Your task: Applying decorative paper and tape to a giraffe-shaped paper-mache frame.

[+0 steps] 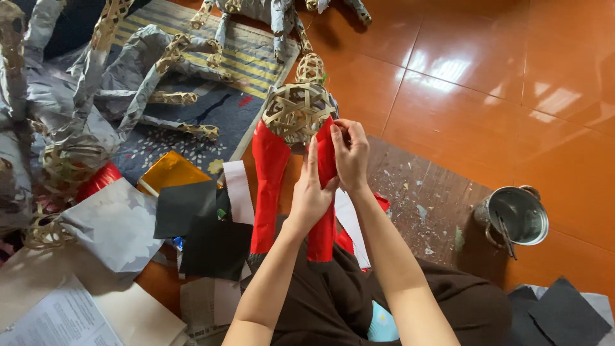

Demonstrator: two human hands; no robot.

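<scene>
While both legs already wear red paper, I press my left hand (312, 192) and pinching right hand (351, 154) on the frame (298, 112) over my lap, its woven body bare.

Both bare forearms stretched forward, left hand (312, 192) cupped, right hand (351, 154) above it, fingers pinched together

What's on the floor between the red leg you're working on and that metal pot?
In the head view, only a worn wooden board flecked with paper scraps lies between the red-wrapped leg and the metal pot.
</scene>
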